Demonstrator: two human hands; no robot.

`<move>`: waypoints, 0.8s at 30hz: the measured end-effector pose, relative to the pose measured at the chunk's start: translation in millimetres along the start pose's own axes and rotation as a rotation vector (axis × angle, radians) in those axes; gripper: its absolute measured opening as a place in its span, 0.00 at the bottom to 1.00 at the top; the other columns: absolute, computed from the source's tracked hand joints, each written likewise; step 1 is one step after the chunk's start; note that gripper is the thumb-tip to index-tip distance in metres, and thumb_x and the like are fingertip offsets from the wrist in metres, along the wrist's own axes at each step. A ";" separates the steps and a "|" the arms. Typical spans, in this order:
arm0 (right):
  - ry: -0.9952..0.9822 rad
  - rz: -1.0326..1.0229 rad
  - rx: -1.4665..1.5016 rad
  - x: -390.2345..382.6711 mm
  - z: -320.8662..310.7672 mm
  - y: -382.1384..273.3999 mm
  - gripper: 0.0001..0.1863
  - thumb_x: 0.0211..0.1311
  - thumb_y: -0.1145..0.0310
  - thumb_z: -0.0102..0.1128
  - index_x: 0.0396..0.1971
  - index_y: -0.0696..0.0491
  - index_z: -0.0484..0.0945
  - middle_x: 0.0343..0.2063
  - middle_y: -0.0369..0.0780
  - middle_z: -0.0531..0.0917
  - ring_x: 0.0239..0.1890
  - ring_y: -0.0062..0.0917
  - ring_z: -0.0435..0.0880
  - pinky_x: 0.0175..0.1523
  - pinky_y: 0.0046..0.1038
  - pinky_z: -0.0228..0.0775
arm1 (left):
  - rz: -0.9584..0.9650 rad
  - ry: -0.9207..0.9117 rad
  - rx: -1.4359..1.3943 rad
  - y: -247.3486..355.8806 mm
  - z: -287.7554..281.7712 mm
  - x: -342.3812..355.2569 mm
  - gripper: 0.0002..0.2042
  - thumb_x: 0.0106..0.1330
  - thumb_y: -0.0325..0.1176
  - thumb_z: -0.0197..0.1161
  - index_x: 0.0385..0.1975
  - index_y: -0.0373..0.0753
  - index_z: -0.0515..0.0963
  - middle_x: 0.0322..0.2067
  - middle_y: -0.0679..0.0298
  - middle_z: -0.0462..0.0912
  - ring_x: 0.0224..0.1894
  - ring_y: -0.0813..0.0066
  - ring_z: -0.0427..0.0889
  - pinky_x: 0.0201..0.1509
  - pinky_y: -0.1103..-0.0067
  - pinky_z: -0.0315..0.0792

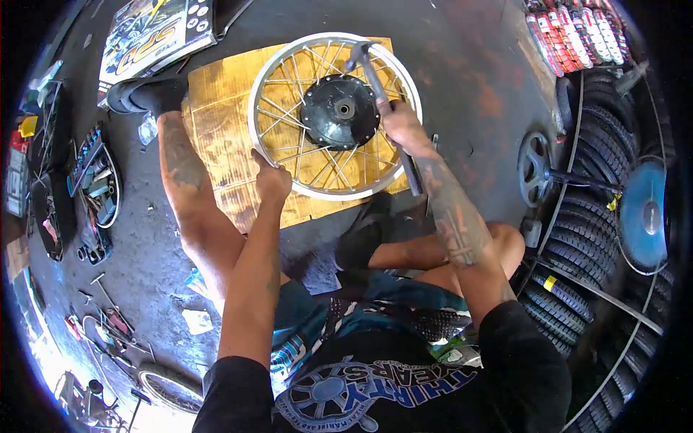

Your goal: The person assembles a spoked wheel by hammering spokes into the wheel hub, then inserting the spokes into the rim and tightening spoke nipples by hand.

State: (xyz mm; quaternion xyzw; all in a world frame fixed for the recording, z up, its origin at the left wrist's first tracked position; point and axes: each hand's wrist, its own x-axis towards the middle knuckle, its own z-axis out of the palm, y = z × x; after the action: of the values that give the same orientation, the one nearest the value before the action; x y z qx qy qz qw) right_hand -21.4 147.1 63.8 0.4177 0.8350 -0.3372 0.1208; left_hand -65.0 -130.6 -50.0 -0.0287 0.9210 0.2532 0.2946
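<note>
A spoked wheel (258, 108) with a silver rim and a black hub (321, 115) lies flat in front of me. My left hand (274, 182) is closed on the near left part of its rim, with the fingertips partly hidden. In my right hand (404, 128) is a hammer (373, 78), gripped around the handle over the wheel's right side. The hammer's head is over the far right spokes, and its handle end points back toward me. Whether the head touches the wheel, I cannot tell.
Yellowed cardboard (216, 108) lies under the wheel, between my legs. A printed box (155, 43) is at the far left. Tools in a tray (97, 180) lie on the left floor. Stacked tires (599, 159) line the right, near a round metal handwheel (534, 168).
</note>
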 end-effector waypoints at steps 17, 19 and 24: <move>0.024 -0.028 0.282 -4.8 -4.3 -4.4 0.27 0.70 0.49 0.45 0.28 0.63 0.75 0.15 0.41 0.76 0.14 0.27 0.75 0.22 0.34 0.67 | -0.005 -0.017 -0.062 0.0 -2.0 -1.6 0.45 0.61 0.35 0.57 0.70 0.39 0.31 0.44 0.38 0.78 0.46 0.43 0.80 0.53 0.62 0.72; 0.170 -0.077 0.415 -31.4 -18.6 -2.5 0.25 0.70 0.49 0.45 0.31 0.60 0.72 0.16 0.38 0.73 0.14 0.22 0.72 0.20 0.28 0.65 | -0.012 -0.014 -0.065 -1.4 -1.0 -0.5 0.45 0.61 0.36 0.57 0.70 0.40 0.31 0.45 0.38 0.78 0.46 0.43 0.79 0.54 0.62 0.72; 0.638 -0.210 0.388 -68.2 -22.5 8.8 0.21 0.71 0.55 0.43 0.39 0.61 0.71 0.21 0.49 0.77 0.27 0.44 0.80 0.34 0.40 0.71 | 0.004 -0.006 -0.045 -7.3 4.3 4.2 0.45 0.61 0.37 0.58 0.70 0.40 0.31 0.45 0.38 0.78 0.47 0.43 0.79 0.54 0.63 0.72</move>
State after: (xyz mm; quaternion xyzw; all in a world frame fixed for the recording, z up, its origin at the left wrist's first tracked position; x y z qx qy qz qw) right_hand 29.7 123.7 109.4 0.4291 0.7894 -0.3527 -0.2614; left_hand -64.7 -134.6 -58.7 -0.0325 0.9142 0.2747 0.2961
